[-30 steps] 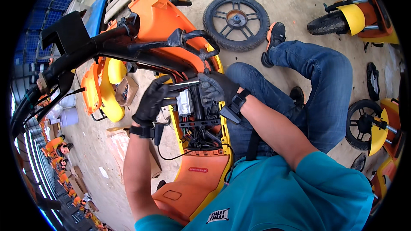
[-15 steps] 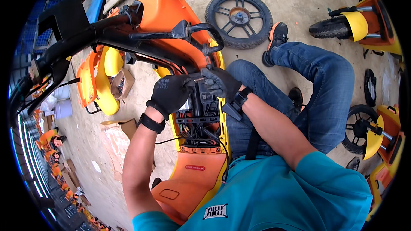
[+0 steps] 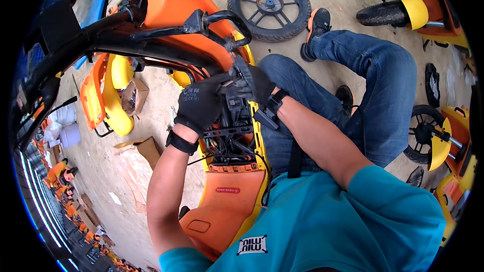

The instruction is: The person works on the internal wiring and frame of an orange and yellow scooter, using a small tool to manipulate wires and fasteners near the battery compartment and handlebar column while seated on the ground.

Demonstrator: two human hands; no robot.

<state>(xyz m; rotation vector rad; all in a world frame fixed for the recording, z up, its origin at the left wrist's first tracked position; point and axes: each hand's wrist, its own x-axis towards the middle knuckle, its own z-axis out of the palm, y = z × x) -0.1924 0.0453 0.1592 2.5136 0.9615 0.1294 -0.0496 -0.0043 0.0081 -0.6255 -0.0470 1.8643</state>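
Observation:
My left hand [image 3: 200, 103], in a black glove, is closed with its back toward me and reaches into the open middle body of an orange and yellow scooter [image 3: 228, 190]. My right hand [image 3: 252, 83], also gloved, has its fingers bent beside the left fingertips, on something dark that I cannot make out. Just below them are a dark box [image 3: 235, 99], black wiring [image 3: 229, 153] and a slotted black crossbar [image 3: 227, 131]. The black frame tube [image 3: 166, 50] and an orange panel [image 3: 166, 0] rise beyond my hands.
A loose wheel [image 3: 268, 7] lies beyond my bent legs [image 3: 378, 95]. Other scooters [image 3: 416, 12] stand at the right. At the left are orange and yellow body parts [image 3: 118, 111], a box of small parts [image 3: 133, 95], cardboard [image 3: 136, 166], buckets [image 3: 68, 133] and a blue board [image 3: 96, 15].
My left hand has moved in from the left and turned its back upward, against the right hand. The shiny bar that spanned both hands is now mostly hidden. The view has shifted slightly.

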